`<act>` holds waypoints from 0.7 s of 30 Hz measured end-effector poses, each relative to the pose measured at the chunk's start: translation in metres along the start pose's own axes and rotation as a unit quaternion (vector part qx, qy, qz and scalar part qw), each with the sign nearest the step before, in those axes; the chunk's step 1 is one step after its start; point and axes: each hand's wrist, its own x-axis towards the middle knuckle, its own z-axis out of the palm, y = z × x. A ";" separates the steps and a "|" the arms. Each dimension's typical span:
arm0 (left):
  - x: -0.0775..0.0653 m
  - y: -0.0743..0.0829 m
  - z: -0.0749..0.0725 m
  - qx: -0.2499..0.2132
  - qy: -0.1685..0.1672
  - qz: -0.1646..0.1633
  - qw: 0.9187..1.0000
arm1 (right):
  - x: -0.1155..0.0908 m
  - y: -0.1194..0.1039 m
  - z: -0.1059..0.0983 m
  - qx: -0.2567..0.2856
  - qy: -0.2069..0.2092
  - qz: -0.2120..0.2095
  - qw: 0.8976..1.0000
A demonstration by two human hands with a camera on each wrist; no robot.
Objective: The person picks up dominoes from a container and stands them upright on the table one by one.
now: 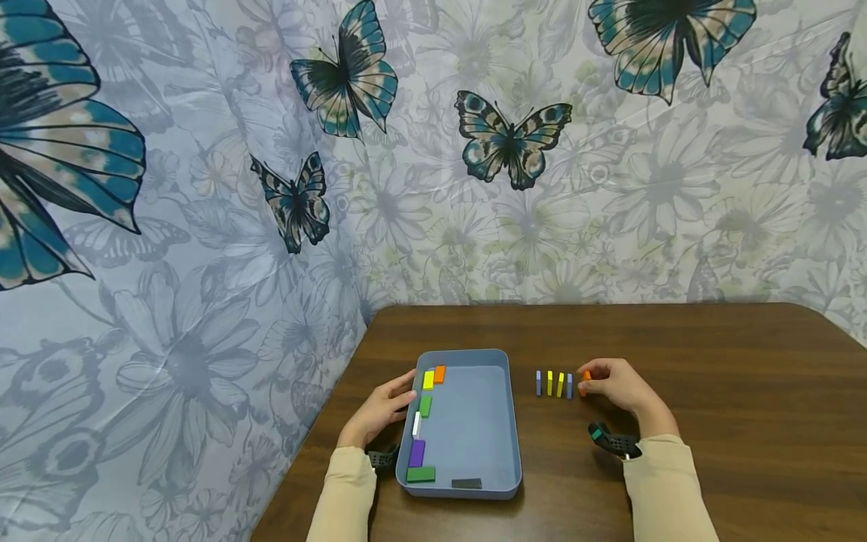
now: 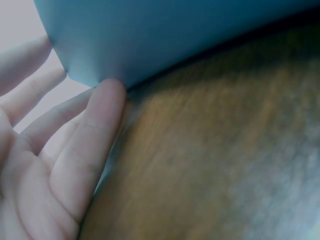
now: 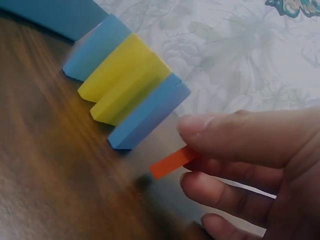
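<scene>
My right hand [image 1: 615, 384] pinches an orange block [image 3: 172, 162] between thumb and fingers, its lower end close over the table. Left of it two blue and two yellow flat blocks stand upright in a row; the nearest is a blue block [image 3: 150, 114], apart from the fingers. In the head view my left hand [image 1: 381, 408] is at the left side of a blue-grey tray [image 1: 514, 421]. The left wrist view shows its fingers nearly straight, fingertips against the tray's outer wall [image 2: 150, 40].
Inside the tray, along its left wall, lie several blocks, among them an orange block [image 1: 439, 374], a white block [image 1: 416, 425] and a purple block [image 1: 416, 453]. A dark block [image 1: 466, 483] lies by the front wall. Butterfly-patterned cloth [image 1: 420, 248] hangs behind the brown table [image 1: 745, 391].
</scene>
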 end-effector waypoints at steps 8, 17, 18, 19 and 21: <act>0.001 -0.001 -0.001 0.004 -0.003 0.001 1.000 | 0.001 -0.001 0.003 -0.005 -0.016 0.003 1.000; 0.001 0.001 0.000 0.006 -0.001 0.000 1.000 | 0.003 -0.002 0.007 -0.024 -0.021 0.017 0.999; 0.001 0.001 0.000 0.006 -0.001 -0.001 1.000 | 0.003 -0.003 0.008 -0.027 -0.020 0.019 0.999; 0.001 0.000 0.000 0.006 0.000 -0.002 1.000 | 0.003 -0.003 0.009 -0.029 -0.021 0.019 0.999; 0.001 0.000 0.000 0.006 0.001 -0.003 1.000 | 0.004 -0.003 0.010 -0.034 -0.022 0.016 0.999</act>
